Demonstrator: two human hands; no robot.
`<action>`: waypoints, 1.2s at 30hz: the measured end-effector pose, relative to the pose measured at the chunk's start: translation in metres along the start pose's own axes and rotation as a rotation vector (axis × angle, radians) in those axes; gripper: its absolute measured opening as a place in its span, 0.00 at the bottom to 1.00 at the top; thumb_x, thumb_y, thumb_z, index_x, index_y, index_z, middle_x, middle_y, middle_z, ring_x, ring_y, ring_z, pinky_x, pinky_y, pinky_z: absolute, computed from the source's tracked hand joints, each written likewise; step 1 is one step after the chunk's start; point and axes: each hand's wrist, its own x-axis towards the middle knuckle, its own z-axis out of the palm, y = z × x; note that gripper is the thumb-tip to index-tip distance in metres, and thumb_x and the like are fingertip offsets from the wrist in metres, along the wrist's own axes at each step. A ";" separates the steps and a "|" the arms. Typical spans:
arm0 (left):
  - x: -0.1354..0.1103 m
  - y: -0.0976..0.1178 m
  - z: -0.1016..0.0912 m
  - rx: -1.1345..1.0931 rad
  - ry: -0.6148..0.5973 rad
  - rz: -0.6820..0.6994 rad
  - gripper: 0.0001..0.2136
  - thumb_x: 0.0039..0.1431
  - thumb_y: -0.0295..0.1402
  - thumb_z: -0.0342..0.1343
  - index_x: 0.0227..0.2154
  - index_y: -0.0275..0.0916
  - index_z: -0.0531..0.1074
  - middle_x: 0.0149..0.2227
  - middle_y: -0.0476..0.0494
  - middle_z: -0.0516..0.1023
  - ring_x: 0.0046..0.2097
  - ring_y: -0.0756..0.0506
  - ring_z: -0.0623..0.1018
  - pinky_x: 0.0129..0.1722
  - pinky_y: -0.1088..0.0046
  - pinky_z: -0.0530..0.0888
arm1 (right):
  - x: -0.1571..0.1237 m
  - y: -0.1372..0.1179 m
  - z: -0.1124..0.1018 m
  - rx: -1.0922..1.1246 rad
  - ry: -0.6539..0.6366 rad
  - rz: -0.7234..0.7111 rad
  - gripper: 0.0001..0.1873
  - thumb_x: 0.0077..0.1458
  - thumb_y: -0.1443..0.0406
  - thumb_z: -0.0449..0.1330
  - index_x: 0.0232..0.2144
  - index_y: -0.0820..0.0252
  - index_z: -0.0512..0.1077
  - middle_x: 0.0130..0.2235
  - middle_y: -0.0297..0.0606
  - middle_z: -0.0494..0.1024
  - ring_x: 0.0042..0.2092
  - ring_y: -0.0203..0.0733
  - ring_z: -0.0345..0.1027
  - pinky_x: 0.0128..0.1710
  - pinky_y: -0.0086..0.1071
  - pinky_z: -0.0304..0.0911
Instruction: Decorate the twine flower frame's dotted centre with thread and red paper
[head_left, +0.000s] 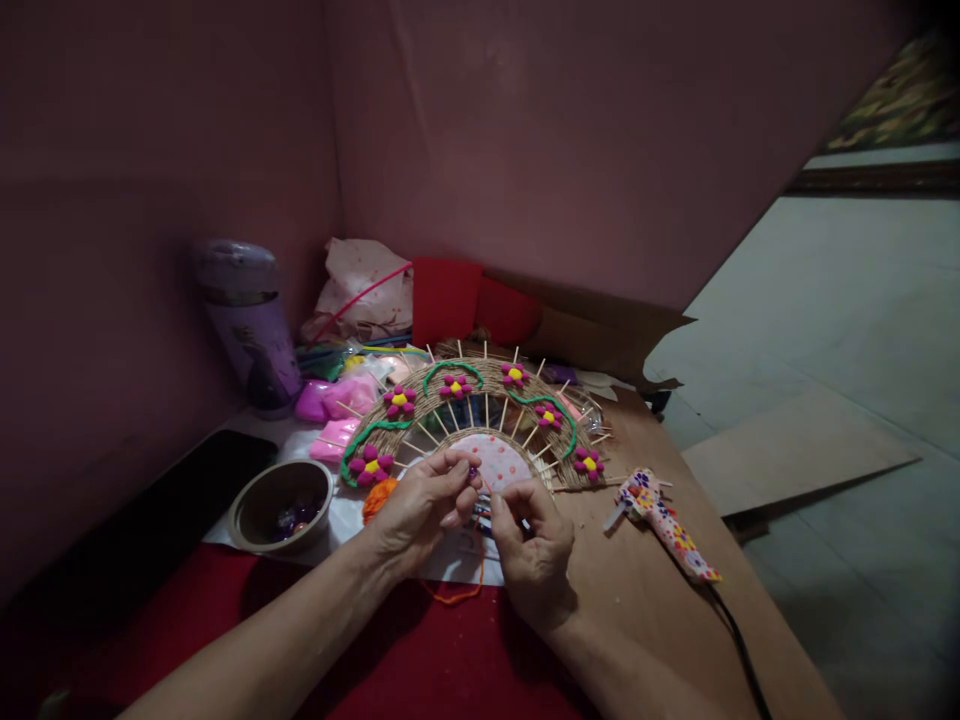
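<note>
Between the thumb and fingertips of my left hand (pixel 427 500) is a small dark purple bead (pixel 473 472). Close beside it, my right hand (pixel 534 545) is closed in a pinch on the end of a thin orange yarn (pixel 454 601), which hangs in a loop below both hands. An orange yarn ball (pixel 377 499) sits left of my left wrist. Behind my hands lies a half-round fan (pixel 491 380) of twine woven over sticks, with magenta and yellow flowers and green vines. A bowl (pixel 327 497) of dark purple beads stands at the left.
A glue gun (pixel 667 525) with a flower-patterned cover lies on cardboard (pixel 637 620) to the right, its black cord running forward. A purple tumbler (pixel 255 335) stands at the back left beside pink packets (pixel 349 397). Red sheets (pixel 448 298) lean near the wall. A black object (pixel 172 500) lies far left.
</note>
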 end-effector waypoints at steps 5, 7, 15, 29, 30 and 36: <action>0.000 0.000 -0.001 0.006 0.006 -0.019 0.07 0.52 0.29 0.59 0.32 0.30 0.71 0.23 0.48 0.70 0.16 0.60 0.60 0.14 0.85 0.54 | 0.001 0.000 0.000 0.005 0.005 0.001 0.09 0.54 0.69 0.54 0.22 0.59 0.61 0.19 0.25 0.57 0.18 0.28 0.49 0.17 0.23 0.48; 0.000 0.001 -0.002 0.014 0.001 -0.020 0.07 0.52 0.29 0.59 0.32 0.30 0.71 0.22 0.48 0.69 0.16 0.60 0.59 0.14 0.85 0.53 | 0.001 -0.001 0.000 0.006 -0.005 -0.003 0.09 0.54 0.69 0.54 0.22 0.59 0.61 0.19 0.25 0.57 0.18 0.28 0.50 0.17 0.23 0.48; 0.000 0.001 -0.001 0.035 -0.017 -0.033 0.06 0.52 0.29 0.59 0.31 0.30 0.70 0.18 0.51 0.67 0.14 0.60 0.58 0.15 0.85 0.52 | 0.001 0.000 0.000 0.020 -0.039 -0.001 0.09 0.54 0.70 0.54 0.23 0.59 0.61 0.19 0.25 0.58 0.18 0.28 0.51 0.17 0.23 0.50; 0.000 -0.001 -0.003 0.033 -0.003 -0.025 0.07 0.51 0.29 0.60 0.31 0.30 0.72 0.19 0.51 0.67 0.15 0.60 0.59 0.15 0.85 0.52 | 0.000 -0.003 -0.001 -0.001 -0.019 -0.038 0.09 0.53 0.70 0.54 0.22 0.59 0.60 0.18 0.23 0.55 0.18 0.28 0.47 0.17 0.23 0.47; 0.000 -0.001 -0.003 0.030 0.001 -0.024 0.07 0.51 0.29 0.60 0.31 0.30 0.72 0.19 0.51 0.67 0.15 0.60 0.59 0.15 0.85 0.52 | 0.000 -0.004 -0.002 0.000 -0.022 -0.038 0.09 0.53 0.70 0.54 0.23 0.59 0.60 0.18 0.23 0.55 0.18 0.28 0.48 0.17 0.23 0.48; -0.001 0.001 0.000 -0.011 0.016 0.006 0.08 0.48 0.27 0.62 0.31 0.30 0.73 0.21 0.50 0.67 0.17 0.59 0.60 0.15 0.86 0.53 | 0.000 -0.003 -0.002 0.000 -0.028 -0.019 0.09 0.53 0.70 0.54 0.22 0.58 0.60 0.18 0.24 0.56 0.18 0.28 0.48 0.17 0.23 0.48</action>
